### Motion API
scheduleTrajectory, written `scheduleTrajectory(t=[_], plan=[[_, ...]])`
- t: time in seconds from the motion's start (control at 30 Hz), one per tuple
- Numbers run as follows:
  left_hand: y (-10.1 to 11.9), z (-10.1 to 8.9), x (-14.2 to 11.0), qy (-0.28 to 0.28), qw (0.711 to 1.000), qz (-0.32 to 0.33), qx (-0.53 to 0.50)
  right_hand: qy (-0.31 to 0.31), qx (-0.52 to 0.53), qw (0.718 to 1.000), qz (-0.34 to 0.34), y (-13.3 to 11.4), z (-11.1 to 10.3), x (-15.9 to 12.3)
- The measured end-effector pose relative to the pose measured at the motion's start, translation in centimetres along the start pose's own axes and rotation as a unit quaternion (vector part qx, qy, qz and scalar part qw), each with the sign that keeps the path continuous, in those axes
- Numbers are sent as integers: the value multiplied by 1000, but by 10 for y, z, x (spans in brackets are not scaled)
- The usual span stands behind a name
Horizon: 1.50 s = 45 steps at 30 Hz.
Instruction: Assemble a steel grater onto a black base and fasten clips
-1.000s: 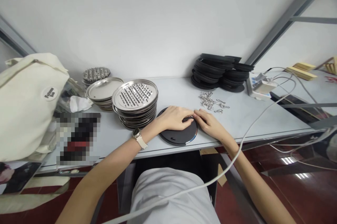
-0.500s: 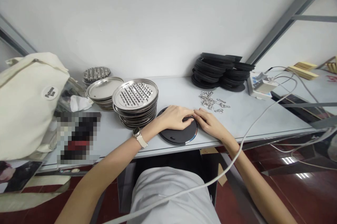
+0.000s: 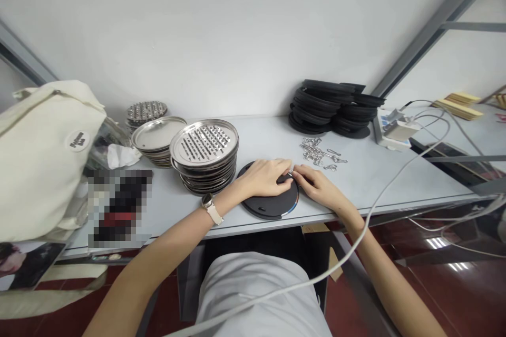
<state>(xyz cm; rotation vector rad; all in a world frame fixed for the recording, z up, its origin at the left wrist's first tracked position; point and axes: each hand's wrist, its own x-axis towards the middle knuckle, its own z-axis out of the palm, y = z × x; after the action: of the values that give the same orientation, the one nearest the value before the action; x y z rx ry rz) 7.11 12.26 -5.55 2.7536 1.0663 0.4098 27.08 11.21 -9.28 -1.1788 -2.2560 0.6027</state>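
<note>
A black round disc (image 3: 269,207) lies at the table's front edge, with a shiny metal rim showing at its lower right. My left hand (image 3: 265,176) rests across it, thumb and fingers closed on the disc's right side. At that same edge my right hand (image 3: 314,181) pinches a small silvery metal piece (image 3: 291,172), perhaps a ring or clasp; the fingers hide most of it. Beyond my right hand lies a loose pile of small metal clasps and rings (image 3: 314,152). To the left of the disc rises a stack of round metal graters (image 3: 205,147).
Round metal plates (image 3: 158,135) and a studded metal stack (image 3: 146,111) stand farther left, beside a cream bag (image 3: 51,157). Black discs (image 3: 322,105) are stacked against the wall. A power strip (image 3: 391,131) sits at right. A white cable (image 3: 366,223) crosses over my right forearm.
The small metal piece now shows between my fingertips at the disc's edge. My right fingertips have drawn slightly away from the left ones. The whole view has shifted a little.
</note>
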Motion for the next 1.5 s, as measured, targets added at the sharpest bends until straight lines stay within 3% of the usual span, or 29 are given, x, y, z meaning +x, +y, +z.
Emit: scheduleTrajectory(t=[0.27,0.8,1.5], plan=[[0,1,-1,-2,999,20,49,0,2,1000,15,1,2,-2],[-3,0,0,-5,998,56,14,4,32,999,30,1,2,-4],[-2,0,-1,4,998,48,33,14,34,999,33,-4,1,-2]])
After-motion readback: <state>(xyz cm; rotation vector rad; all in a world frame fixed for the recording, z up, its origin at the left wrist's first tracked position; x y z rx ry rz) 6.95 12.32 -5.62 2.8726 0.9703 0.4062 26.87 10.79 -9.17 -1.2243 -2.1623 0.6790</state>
